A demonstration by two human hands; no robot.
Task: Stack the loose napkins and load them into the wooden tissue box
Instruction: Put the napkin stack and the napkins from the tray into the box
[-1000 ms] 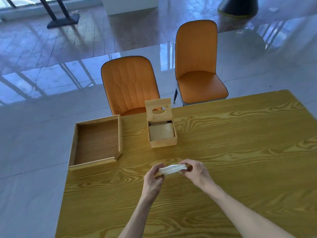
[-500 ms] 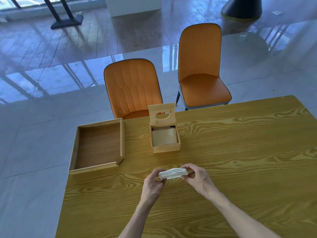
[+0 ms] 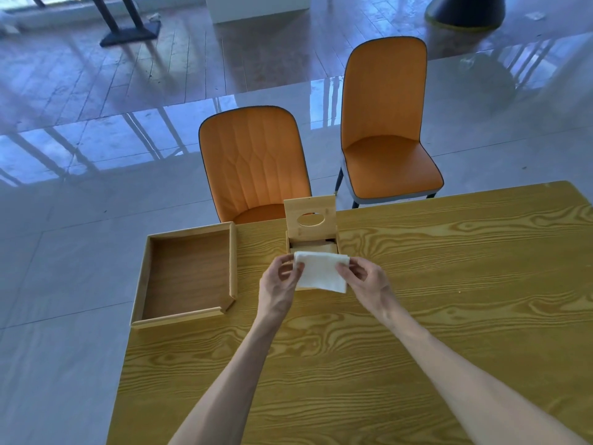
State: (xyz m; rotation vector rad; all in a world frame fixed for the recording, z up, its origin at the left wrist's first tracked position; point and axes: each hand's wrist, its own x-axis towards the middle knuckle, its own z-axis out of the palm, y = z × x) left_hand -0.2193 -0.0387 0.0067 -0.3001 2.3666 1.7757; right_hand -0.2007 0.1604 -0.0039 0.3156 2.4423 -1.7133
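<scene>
1. The napkin stack (image 3: 321, 273) covers the front of the wooden tissue box (image 3: 310, 239), so only the box's back opening and raised lid (image 3: 310, 216) show at frame centre.
2. The left hand (image 3: 276, 288) pinches the stack's left edge, the right hand (image 3: 365, 282) its right edge; the fingers under the stack are hidden.
3. Both forearms are cut off at the bottom edge.
4. An open wooden tray (image 3: 189, 274) sits left of the box on the yellow grained table (image 3: 449, 284).
5. Two orange chairs (image 3: 253, 162) stand behind on glossy floor.
</scene>
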